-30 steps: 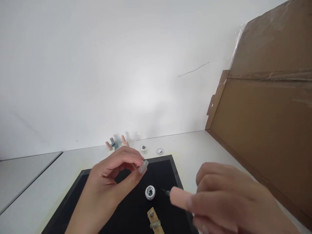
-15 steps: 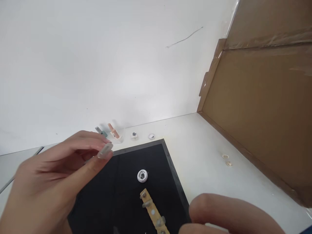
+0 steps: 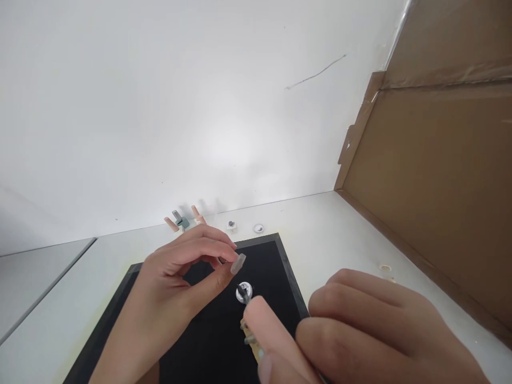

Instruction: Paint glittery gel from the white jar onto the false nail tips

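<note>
My left hand [image 3: 188,282] pinches a small translucent false nail [image 3: 239,264] between thumb and forefinger, above a black mat [image 3: 208,341]. My right hand [image 3: 360,325] is closed, its forefinger reaching forward over the thumb. From beneath that fingertip sticks a slim dark-tipped tool [image 3: 242,291]; the rest of it is hidden, and I cannot tell its exact kind. The tip lies over a small round white pot [image 3: 248,286] with dark and silvery contents. Partly behind the right forefinger lies a yellowish strip [image 3: 245,324] bearing clear false nails [image 3: 250,339].
Behind the mat stand bottles with peach caps [image 3: 171,223] and a teal bottle [image 3: 182,221], a small white block [image 3: 231,226] with a grey top and a round white dish [image 3: 258,228]. Small round pieces [image 3: 385,268] lie right. A brown cardboard panel [image 3: 432,176] rises at right.
My left hand has moved right with the false nail, closer to the pot. My right hand has come up and left, bringing the dark tool tip over the pot and covering part of the strip.
</note>
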`<state>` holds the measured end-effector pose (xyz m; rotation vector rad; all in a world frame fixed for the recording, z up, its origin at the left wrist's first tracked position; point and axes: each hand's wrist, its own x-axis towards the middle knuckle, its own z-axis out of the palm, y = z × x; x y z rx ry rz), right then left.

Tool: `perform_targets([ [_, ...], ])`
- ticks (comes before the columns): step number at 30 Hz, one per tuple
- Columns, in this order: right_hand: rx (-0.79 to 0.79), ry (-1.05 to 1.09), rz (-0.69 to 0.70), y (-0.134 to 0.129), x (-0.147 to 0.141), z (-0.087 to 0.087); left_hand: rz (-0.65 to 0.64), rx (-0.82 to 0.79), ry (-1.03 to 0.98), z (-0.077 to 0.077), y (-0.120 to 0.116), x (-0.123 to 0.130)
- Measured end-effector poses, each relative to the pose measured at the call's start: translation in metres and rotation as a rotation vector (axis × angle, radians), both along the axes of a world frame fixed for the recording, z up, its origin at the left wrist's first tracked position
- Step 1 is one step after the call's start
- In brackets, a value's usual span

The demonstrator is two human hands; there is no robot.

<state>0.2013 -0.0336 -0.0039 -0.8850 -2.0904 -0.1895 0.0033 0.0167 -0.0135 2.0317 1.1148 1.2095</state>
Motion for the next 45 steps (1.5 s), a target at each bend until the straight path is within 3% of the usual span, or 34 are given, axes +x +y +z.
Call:
perform_targets([
  [3, 0.056, -0.04, 0.061, 0.004, -0.002, 0.001, -0.005, -0.031, -0.013, 0.001, -0.001, 0.0],
  [4, 0.157, 0.04, 0.099, 0.006, -0.003, 0.0, -0.008, -0.038, -0.014, 0.002, -0.001, -0.001],
  [6, 0.188, 0.103, 0.062, 0.008, -0.003, 0.0, -0.027, -0.036, -0.012, 0.004, -0.002, -0.001],
  [10, 0.087, 0.037, -0.01, 0.004, 0.001, 0.001, -0.051, -0.03, -0.001, 0.006, -0.002, -0.002],
  [17, 0.038, 0.036, 0.072, 0.0, 0.008, 0.002, -0.049, -0.068, -0.013, 0.005, -0.002, -0.002],
  [27, 0.102, -0.104, 0.1, 0.01, 0.023, 0.008, -0.044, -0.076, -0.021, 0.004, -0.005, -0.004],
  [32, 0.017, -0.13, 0.206, 0.007, 0.024, 0.01, -0.052, -0.068, -0.034, 0.005, -0.004, -0.002],
  [36, -0.046, -0.025, 0.299, 0.013, 0.02, 0.01, -0.063, -0.062, -0.041, 0.006, -0.004, -0.002],
  [45, 0.005, 0.193, 0.315, 0.033, 0.019, 0.001, -0.066, -0.089, -0.061, 0.005, -0.003, -0.002],
])
